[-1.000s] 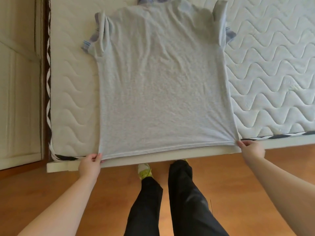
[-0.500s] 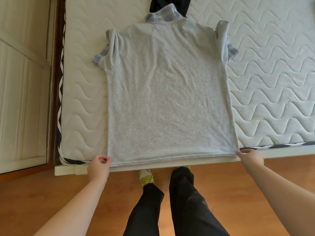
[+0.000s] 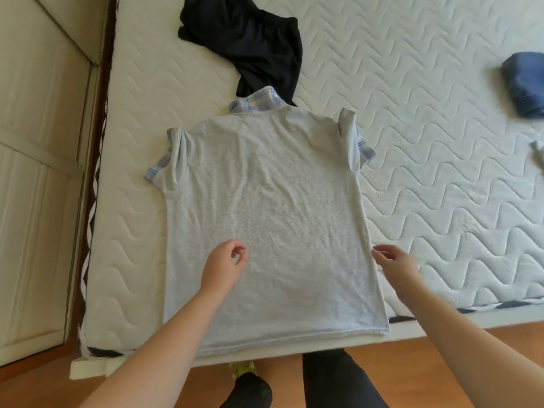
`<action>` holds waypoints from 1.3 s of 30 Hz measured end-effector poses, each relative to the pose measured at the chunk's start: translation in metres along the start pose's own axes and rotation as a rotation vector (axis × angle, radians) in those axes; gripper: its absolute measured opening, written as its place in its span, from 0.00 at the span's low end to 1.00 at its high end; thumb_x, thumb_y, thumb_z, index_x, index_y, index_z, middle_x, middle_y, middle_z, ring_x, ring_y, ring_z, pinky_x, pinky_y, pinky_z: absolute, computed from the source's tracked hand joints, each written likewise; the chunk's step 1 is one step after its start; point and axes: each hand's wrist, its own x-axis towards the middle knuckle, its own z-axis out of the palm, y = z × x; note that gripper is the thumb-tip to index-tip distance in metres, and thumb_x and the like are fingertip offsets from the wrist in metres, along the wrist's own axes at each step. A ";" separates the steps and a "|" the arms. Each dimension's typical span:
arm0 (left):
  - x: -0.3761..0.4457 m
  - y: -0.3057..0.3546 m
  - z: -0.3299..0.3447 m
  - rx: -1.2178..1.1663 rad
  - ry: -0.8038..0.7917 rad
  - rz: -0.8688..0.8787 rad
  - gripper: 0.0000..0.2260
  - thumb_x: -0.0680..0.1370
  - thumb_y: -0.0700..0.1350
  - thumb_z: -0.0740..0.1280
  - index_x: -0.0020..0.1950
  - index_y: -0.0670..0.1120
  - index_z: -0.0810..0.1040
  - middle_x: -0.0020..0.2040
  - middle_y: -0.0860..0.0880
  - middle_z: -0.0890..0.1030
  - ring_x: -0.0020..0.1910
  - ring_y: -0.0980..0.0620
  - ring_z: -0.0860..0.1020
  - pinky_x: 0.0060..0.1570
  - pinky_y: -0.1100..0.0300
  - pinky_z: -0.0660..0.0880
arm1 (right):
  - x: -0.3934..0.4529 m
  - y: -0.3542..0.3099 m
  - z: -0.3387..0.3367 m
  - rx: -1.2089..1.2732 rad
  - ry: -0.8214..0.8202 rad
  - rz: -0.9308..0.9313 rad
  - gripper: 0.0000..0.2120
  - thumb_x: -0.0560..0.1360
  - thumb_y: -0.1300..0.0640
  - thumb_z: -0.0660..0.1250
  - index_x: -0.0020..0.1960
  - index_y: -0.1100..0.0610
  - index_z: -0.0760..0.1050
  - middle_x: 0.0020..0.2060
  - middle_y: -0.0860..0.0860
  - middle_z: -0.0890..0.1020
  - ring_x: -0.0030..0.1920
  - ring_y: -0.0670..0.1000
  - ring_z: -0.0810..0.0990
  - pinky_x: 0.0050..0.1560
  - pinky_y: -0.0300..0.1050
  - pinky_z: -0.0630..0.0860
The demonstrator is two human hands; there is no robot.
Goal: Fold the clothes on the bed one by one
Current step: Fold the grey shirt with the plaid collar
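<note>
Shirt (image 3: pixel 265 219): grey, short-sleeved, plaid collar and cuffs; lies flat and back-up on the bed (image 3: pixel 441 142), hem at the near edge, both sleeves turned in over the body.
Left hand (image 3: pixel 223 267): above the shirt's lower left part, fingers loosely curled, thumb and forefinger near each other, nothing between them.
Right hand (image 3: pixel 396 265): at the shirt's right side seam, fingers loosely spread; contact with the cloth cannot be told.
Black garment (image 3: pixel 247 42): crumpled, beyond the collar, touching it.
Blue garment (image 3: pixel 525 83): folded, far right, well apart from the shirt.
</note>
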 end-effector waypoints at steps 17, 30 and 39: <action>0.201 0.159 0.093 0.237 -0.152 0.218 0.19 0.78 0.45 0.67 0.69 0.46 0.75 0.66 0.46 0.77 0.66 0.46 0.74 0.64 0.56 0.67 | 0.210 -0.130 0.007 0.017 -0.049 -0.083 0.24 0.78 0.51 0.66 0.72 0.52 0.66 0.61 0.47 0.76 0.52 0.47 0.77 0.53 0.47 0.75; 0.343 0.251 0.145 0.403 -0.145 0.388 0.26 0.84 0.56 0.55 0.75 0.40 0.65 0.75 0.42 0.66 0.74 0.45 0.62 0.73 0.54 0.54 | 0.277 -0.145 0.018 0.159 0.000 0.157 0.04 0.74 0.56 0.71 0.40 0.54 0.81 0.34 0.50 0.82 0.37 0.52 0.80 0.44 0.48 0.80; 0.409 0.353 0.185 0.893 -0.688 0.147 0.45 0.70 0.78 0.55 0.72 0.45 0.72 0.71 0.43 0.73 0.69 0.41 0.71 0.70 0.47 0.65 | 0.249 -0.104 0.001 0.449 -0.100 0.245 0.03 0.75 0.62 0.69 0.47 0.59 0.76 0.41 0.55 0.83 0.45 0.57 0.83 0.56 0.56 0.80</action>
